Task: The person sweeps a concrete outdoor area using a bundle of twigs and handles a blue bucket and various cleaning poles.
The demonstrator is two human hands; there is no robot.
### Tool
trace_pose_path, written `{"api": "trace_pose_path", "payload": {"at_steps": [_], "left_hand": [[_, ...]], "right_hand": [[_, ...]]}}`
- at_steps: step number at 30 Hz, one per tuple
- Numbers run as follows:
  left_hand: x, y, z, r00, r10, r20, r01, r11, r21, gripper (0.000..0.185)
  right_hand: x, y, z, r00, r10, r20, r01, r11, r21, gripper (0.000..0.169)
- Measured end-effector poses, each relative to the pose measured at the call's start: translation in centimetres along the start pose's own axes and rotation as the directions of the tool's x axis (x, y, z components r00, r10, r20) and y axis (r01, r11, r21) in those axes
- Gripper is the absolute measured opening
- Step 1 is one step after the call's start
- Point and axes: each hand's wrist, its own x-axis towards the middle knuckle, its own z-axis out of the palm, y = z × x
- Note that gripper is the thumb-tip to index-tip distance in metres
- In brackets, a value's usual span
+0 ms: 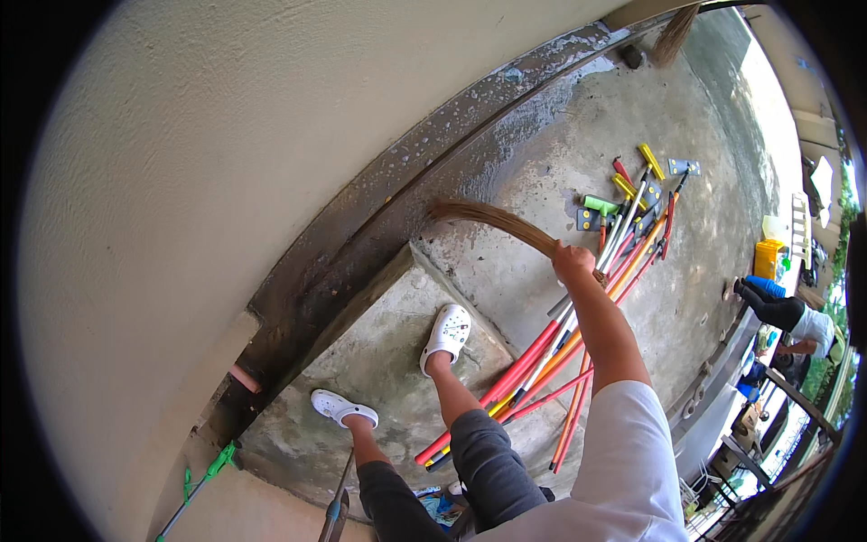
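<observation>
My right hand [574, 263] grips the bound end of a stick broom [504, 225] made of long, thin brown bristles. Its bristles bend leftward, their tips at the wet edge of the shallow concrete gutter [379, 234] along the wall. Beneath my right forearm lies a pile of red, orange and white poles [542, 369], some fitted with squeegee or brush heads. Among those heads are a yellow one [651, 161] and a green one [601, 204]. My left hand is out of view.
White clogs [448, 328] stand on a raised concrete step [386, 325] beside the gutter. A green-headed pole [215, 467] leans at lower left. A second stick broom [676, 35] and a dark stone [632, 57] are at the far end. Another person [789, 317] bends near a yellow crate [767, 259].
</observation>
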Motion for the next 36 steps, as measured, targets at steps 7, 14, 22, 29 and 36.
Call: {"api": "trace_pose_path", "payload": {"at_steps": [7, 14, 22, 29, 36], "left_hand": [[0.7, -0.6, -1.8, 1.0, 0.008, -0.02, -0.008, 1.0, -0.005, 0.044], [1.8, -1.8, -3.2, 1.0, 0.001, -0.021, -0.001, 1.0, -0.018, 0.044], [3.2, -1.0, -3.1, 0.999, 0.054, 0.001, -0.054, 0.993, -0.101, 0.043], [3.3, -4.0, -5.4, 1.0, 0.009, -0.021, -0.011, 0.996, -0.091, 0.043], [3.7, -5.9, -5.7, 0.999, -0.032, -0.019, 0.029, 0.995, -0.1, 0.042]], "right_hand": [[-2.6, 5.1, -3.9, 0.983, 0.056, -0.175, -0.019, 0.978, 0.208, 0.053], [-17.0, -9.7, -3.9, 0.715, -0.63, 0.303, -0.204, 0.227, 0.952, 0.049], [-21.7, -35.6, 6.8, 0.384, -0.796, 0.467, -0.736, 0.042, 0.676, 0.026], [-17.7, -26.4, 1.2, 0.891, -0.367, 0.269, -0.371, -0.244, 0.896, 0.027], [-28.0, -27.5, -1.4, 0.776, -0.574, 0.262, -0.499, -0.303, 0.812, 0.03]]}}
